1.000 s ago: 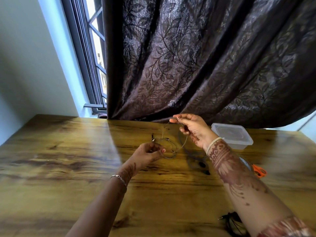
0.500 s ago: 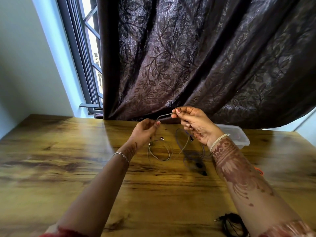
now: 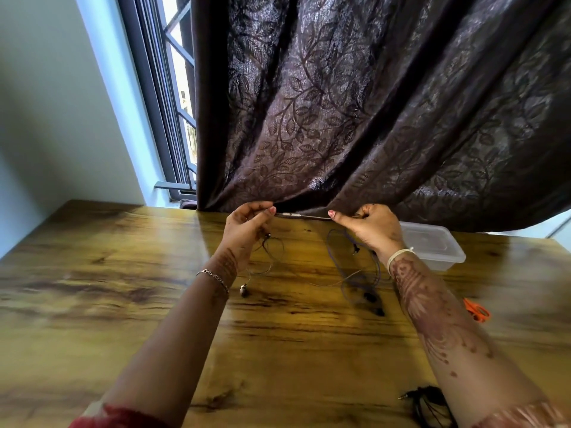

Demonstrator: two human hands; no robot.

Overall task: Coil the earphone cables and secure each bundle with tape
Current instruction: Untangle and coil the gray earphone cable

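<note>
Above wooden table (image 3: 123,304), left hand (image 3: 245,228) and right hand (image 3: 369,227) pinch earphone cable (image 3: 304,216) taut.

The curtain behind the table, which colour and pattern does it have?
Dark brown curtain with a leaf-and-vine pattern, seen in the head view.

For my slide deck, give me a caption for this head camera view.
Left hand and right hand stretch an earphone cable taut above the wooden table.
</note>
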